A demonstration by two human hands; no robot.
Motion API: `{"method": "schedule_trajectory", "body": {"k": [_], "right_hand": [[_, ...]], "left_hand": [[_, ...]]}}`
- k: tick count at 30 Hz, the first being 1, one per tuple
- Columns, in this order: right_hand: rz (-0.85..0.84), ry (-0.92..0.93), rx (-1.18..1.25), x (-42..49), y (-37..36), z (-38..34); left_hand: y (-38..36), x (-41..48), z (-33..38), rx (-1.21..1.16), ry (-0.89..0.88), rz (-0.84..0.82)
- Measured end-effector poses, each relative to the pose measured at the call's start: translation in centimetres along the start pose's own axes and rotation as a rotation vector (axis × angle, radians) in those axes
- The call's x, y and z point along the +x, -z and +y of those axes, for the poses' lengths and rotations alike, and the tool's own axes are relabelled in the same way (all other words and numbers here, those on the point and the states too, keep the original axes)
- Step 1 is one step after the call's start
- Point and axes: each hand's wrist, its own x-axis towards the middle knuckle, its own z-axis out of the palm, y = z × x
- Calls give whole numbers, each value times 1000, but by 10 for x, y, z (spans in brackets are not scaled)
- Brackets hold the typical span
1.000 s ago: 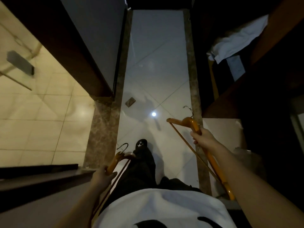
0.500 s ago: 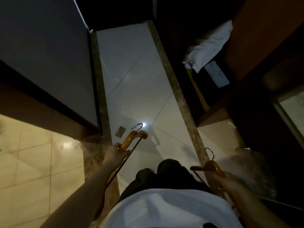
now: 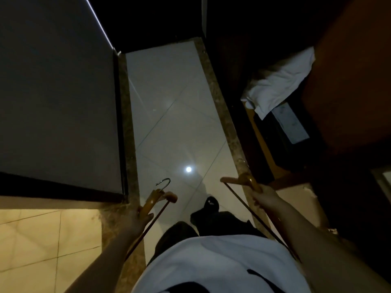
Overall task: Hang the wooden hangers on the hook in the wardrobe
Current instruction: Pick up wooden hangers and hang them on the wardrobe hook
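Both hands are closed round wood: the left hand [image 3: 138,218] grips one hanger [image 3: 155,198] by its shoulder, metal hook up, over the floor tiles [image 3: 169,92], while the right hand [image 3: 265,196] grips a second hanger [image 3: 246,180] near the dark wardrobe [image 3: 261,140]. That counts two hangers, one per hand, neither hung. No hook inside the wardrobe shows, so I judge all the hanging is left.
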Motion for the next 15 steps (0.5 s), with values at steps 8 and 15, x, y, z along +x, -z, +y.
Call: {"method": "schedule_trajectory", "body": {"k": [8,15], "right_hand": [[-4,133,29,62,56,-123],[-18,6,150,98,75,-144]], "left_hand": [[21,55,69,-74,50,-40],[50,146,161,-33,-41,-77]]}}
